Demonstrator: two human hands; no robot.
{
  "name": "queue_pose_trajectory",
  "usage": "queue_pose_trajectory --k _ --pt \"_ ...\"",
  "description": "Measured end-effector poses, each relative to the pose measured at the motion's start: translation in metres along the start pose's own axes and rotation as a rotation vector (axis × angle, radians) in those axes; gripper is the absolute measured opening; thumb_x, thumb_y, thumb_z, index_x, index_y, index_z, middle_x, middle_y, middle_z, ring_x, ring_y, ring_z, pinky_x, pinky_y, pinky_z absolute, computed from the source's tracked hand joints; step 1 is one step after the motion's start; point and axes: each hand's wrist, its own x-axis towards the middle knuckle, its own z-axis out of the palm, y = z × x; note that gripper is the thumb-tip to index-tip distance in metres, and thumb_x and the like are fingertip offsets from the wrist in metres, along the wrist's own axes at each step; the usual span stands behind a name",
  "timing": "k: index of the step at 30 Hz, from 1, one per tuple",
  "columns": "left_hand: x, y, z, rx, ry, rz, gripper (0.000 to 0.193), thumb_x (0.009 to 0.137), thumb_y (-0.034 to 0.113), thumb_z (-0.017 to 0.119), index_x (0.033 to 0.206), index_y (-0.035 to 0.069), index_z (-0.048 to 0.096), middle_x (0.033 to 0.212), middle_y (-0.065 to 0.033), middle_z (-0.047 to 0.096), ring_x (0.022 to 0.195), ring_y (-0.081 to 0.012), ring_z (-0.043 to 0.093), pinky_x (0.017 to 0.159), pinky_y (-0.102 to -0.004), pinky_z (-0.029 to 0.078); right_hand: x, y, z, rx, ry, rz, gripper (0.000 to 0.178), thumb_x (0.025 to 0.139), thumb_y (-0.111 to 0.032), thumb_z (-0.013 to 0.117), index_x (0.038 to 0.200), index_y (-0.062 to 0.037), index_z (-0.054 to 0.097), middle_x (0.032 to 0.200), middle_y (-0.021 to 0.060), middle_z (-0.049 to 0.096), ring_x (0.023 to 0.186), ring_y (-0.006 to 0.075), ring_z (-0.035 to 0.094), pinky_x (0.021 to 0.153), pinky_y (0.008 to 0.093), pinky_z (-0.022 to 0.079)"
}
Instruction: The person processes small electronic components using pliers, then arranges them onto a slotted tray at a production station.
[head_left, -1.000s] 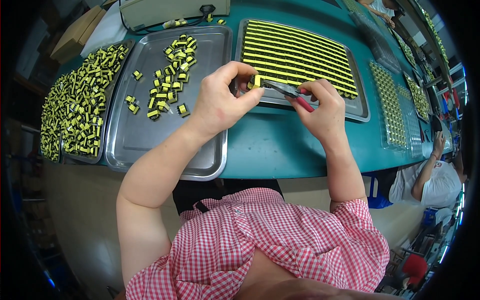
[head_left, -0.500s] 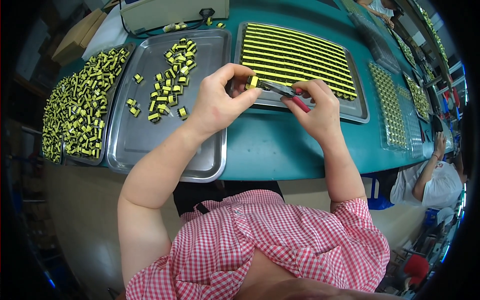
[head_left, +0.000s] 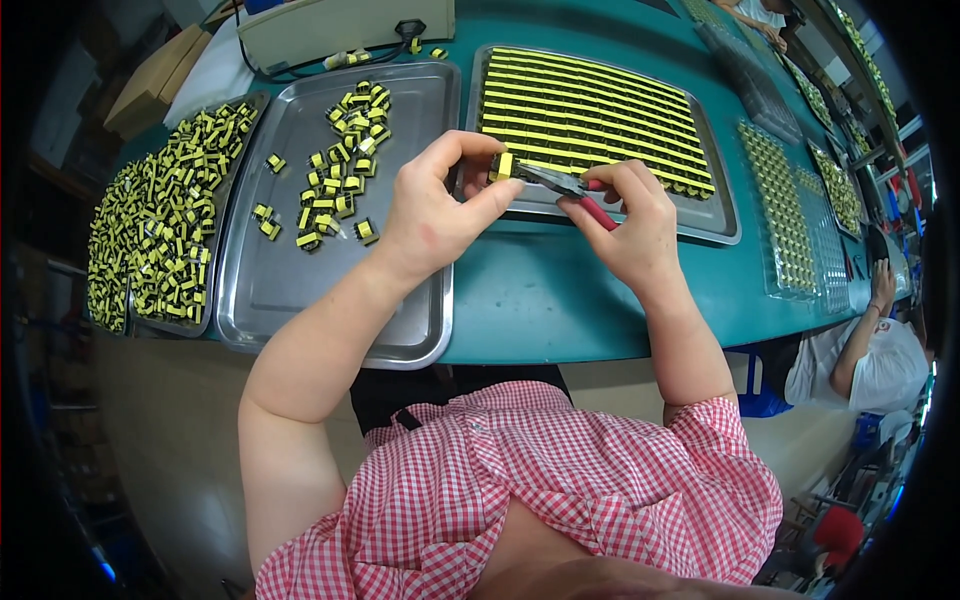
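Between the thumb and fingers of my left hand (head_left: pixel 440 200) is a small transformer (head_left: pixel 504 166), black with a yellow band. My right hand (head_left: pixel 637 222) is closed round red-handled pliers (head_left: pixel 556 180), whose jaws reach to the transformer's right side. Whether the jaws touch its pins is too small to tell. Just beyond my hands lies a metal tray (head_left: pixel 728 222) packed with straight rows of yellow-and-black transformers (head_left: pixel 600 110). Left of my left hand, a second metal tray (head_left: pixel 290 300) bears a loose scatter of the same transformers (head_left: pixel 343 150).
A heaped tray of transformers (head_left: pixel 165 220) stands at the far left, beside a cardboard box (head_left: pixel 155 85). A beige device (head_left: pixel 345 35) with a black plug (head_left: pixel 409 30) is at the back. Clear plastic trays (head_left: pixel 775 210) lie at right, near a seated person in white (head_left: pixel 860 365).
My hands hold nearly the same place, with the pliers still at the transformer. The whole view has shifted very slightly.
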Motion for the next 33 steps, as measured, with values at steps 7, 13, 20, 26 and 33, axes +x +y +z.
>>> queue_pose_trajectory --k 7,13,20,26,33 --pt "-0.0018 0.0012 0.0009 0.053 -0.001 0.024 0.030 0.071 0.011 0.070 0.095 -0.002 0.057 0.075 -0.0019 0.057 0.064 -0.0070 0.049 0.059 -0.0209 0.044 -0.0014 -0.0016 -0.0018 -0.008 0.018 0.005 0.025 0.064 -0.010 0.076 0.082 -0.0026 0.060 0.074 0.0066 0.057 0.066 0.0184 0.057 0.057 0.0284 0.046" --pt "-0.0037 0.0024 0.0012 0.124 -0.027 0.040 0.028 0.073 0.008 0.069 0.097 -0.001 0.058 0.076 0.0003 0.055 0.068 -0.0052 0.048 0.062 -0.0180 0.041 -0.0010 0.0008 -0.0045 -0.070 0.036 -0.041 0.023 0.062 -0.010 0.076 0.076 -0.0022 0.061 0.071 0.0077 0.058 0.065 0.0225 0.057 0.056 0.0307 0.046" --pt "-0.0033 0.0014 0.0002 0.185 -0.041 0.078 0.028 0.072 0.008 0.070 0.096 -0.001 0.058 0.076 -0.0005 0.056 0.068 -0.0064 0.049 0.062 -0.0188 0.042 -0.0013 0.0007 -0.0066 -0.082 -0.021 0.019 0.022 0.062 -0.011 0.076 0.074 -0.0020 0.061 0.069 0.0078 0.058 0.062 0.0234 0.057 0.055 0.0313 0.046" --pt "-0.0006 -0.0025 0.0020 0.038 -0.035 -0.024 0.028 0.075 0.008 0.067 0.099 -0.002 0.057 0.078 -0.0024 0.058 0.069 -0.0070 0.051 0.063 -0.0195 0.043 -0.0018 -0.0014 0.0000 -0.066 -0.016 0.046 0.023 0.064 -0.011 0.075 0.079 -0.0020 0.061 0.072 0.0077 0.058 0.065 0.0221 0.058 0.057 0.0308 0.046" --pt "0.0009 -0.0037 0.0023 -0.234 -0.048 -0.169 0.031 0.082 0.010 0.060 0.108 -0.004 0.053 0.086 -0.0078 0.061 0.073 -0.0104 0.056 0.065 -0.0215 0.044 -0.0025 -0.0033 0.0026 -0.072 0.038 0.019 0.021 0.066 -0.009 0.073 0.081 -0.0026 0.059 0.073 0.0074 0.057 0.067 0.0215 0.058 0.058 0.0310 0.046"
